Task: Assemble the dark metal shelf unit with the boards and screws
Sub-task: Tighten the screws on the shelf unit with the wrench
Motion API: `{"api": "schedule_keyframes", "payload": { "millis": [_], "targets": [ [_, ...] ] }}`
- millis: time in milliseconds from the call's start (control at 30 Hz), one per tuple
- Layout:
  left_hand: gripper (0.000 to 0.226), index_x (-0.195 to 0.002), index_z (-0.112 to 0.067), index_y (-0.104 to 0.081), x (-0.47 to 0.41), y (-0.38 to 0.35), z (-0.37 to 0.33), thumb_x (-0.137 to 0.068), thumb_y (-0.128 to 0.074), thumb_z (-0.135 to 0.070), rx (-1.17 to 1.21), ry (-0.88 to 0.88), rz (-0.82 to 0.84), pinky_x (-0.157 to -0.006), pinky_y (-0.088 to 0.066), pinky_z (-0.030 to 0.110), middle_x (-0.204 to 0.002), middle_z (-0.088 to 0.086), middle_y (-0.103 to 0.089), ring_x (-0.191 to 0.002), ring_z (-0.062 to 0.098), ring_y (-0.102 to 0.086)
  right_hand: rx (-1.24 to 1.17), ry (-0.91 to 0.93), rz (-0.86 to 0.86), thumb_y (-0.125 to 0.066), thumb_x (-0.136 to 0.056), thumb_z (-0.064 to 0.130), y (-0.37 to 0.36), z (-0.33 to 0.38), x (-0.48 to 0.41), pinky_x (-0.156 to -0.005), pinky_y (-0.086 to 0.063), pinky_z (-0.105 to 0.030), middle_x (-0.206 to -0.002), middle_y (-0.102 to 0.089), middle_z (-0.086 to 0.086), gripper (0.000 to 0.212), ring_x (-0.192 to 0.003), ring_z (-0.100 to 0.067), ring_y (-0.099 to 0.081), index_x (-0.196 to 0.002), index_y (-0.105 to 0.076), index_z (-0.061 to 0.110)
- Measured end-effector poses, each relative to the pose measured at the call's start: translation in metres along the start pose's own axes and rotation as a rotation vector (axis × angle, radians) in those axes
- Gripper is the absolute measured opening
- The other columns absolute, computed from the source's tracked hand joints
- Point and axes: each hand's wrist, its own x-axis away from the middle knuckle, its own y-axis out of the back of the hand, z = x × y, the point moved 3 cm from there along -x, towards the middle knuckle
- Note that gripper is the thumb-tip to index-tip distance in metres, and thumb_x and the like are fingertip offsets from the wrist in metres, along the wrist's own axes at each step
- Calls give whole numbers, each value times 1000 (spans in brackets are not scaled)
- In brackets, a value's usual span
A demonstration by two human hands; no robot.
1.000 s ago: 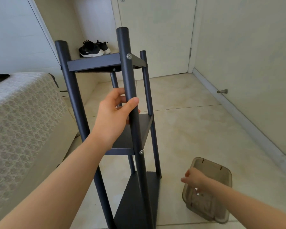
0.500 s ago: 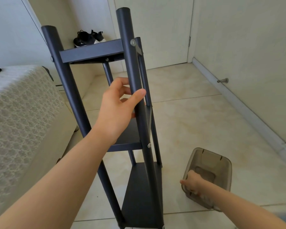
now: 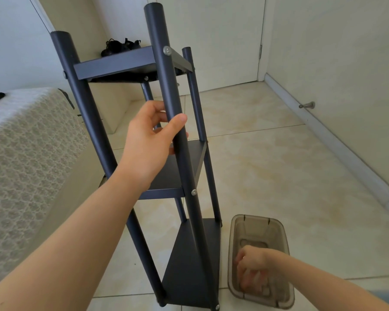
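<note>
the left hand (image 3: 151, 140) kept its grip on the front post (image 3: 166, 70) of the dark metal shelf unit (image 3: 115, 68), thumb across the front and fingers wrapped behind, steadying the frame on the floor. the right hand (image 3: 250, 271), level with the rim a second before, had sunk into the smoky plastic bin (image 3: 279, 223) just beside the unit's foot. its fingers were curled downward and blurred, so whether they held anything could not be told. three boards (image 3: 166, 178) sat fixed between the posts, one above the left hand and two below it, with silver screws (image 3: 166, 50) at the joints. the dip into the bin probably meant another screw was being fetched, and assembly looked nearly done. a lace-covered bed (image 3: 32, 153) lay left of the left arm.
</note>
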Motion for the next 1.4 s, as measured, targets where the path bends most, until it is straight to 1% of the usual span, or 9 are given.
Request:
{"api": "schedule_keyframes", "payload": {
  "millis": [200,300,433,567,700,833,933,1033,1400],
  "targets": [
    [14,-106,-28,-58,1,2,0,-97,-65,-20,-30,-19,-10,-65,-60,24,-95,-1,-71,-84,16,-75,46,22,-289,-49,-99,14,12,-8,-5,-59,-58,-24,-86,-69,-3,15,-70,-15,-67,-98,-63,6],
    [14,-106,-31,-55,5,1,1,-98,-63,-23,-100,-62,-16,-64,-60,24,-96,-4,-70,-85,14,-74,167,-17,-415,-48,-98,9,21,-13,-13,-70,-56,-29,-94,-60,-9,11,-80,-22,-58,-90,-56,6],
    [13,-109,-32,-54,10,-1,1,-100,-61,-27,-162,-90,-52,-67,-63,32,-100,-7,-70,-85,15,-73,284,-46,-453,-55,-97,16,20,-18,-31,-73,-44,-26,-105,-62,-8,31,-100,-24,-60,-69,-41,17],
    [15,-114,-25,-55,10,-1,1,-100,-60,-26,-192,-94,-88,-67,-63,35,-100,-5,-70,-82,14,-74,263,-29,-460,-54,-98,16,9,-24,-55,-75,-43,-23,-115,-62,-9,5,-106,-23,-61,-95,-56,13],
    [17,-116,-23,-56,11,2,1,-100,-60,-26,-210,-95,-102,-66,-63,34,-98,-5,-72,-82,14,-74,277,-14,-496,-51,-99,18,-3,-27,-66,-83,-47,-26,-123,-61,-8,26,-109,-22,-60,-124,-54,11],
    [13,-114,-24,-55,12,5,3,-102,-57,-25,-207,-91,-106,-62,-60,24,-93,-4,-70,-83,13,-73,326,-46,-529,-46,-99,11,-13,-25,-72,-88,-49,-30,-125,-59,-7,30,-112,-22,-59,-127,-53,13],
    [6,-107,-28,-55,13,6,5,-102,-56,-25,-186,-85,-122,-63,-60,22,-87,-4,-69,-82,15,-73,350,-68,-586,-39,-98,7,-13,-23,-72,-89,-48,-31,-129,-58,-7,34,-116,-23,-59,-128,-55,13],
    [11,-113,-24,-55,12,7,5,-102,-57,-25,-181,-83,-119,-63,-60,23,-87,-2,-70,-81,15,-74,352,-78,-606,-36,-99,8,-13,-23,-72,-88,-48,-31,-129,-58,-7,34,-115,-23,-59,-127,-55,14],
    [10,-105,-16,-57,14,3,4,-100,-59,-24,-125,-27,-70,-62,-59,21,-89,-1,-71,-81,13,-73,413,-18,-487,-39,-100,6,-3,-23,-76,-94,-47,-29,-134,-54,-10,34,-119,-24,-56,-132,-48,10]
  ]
}}
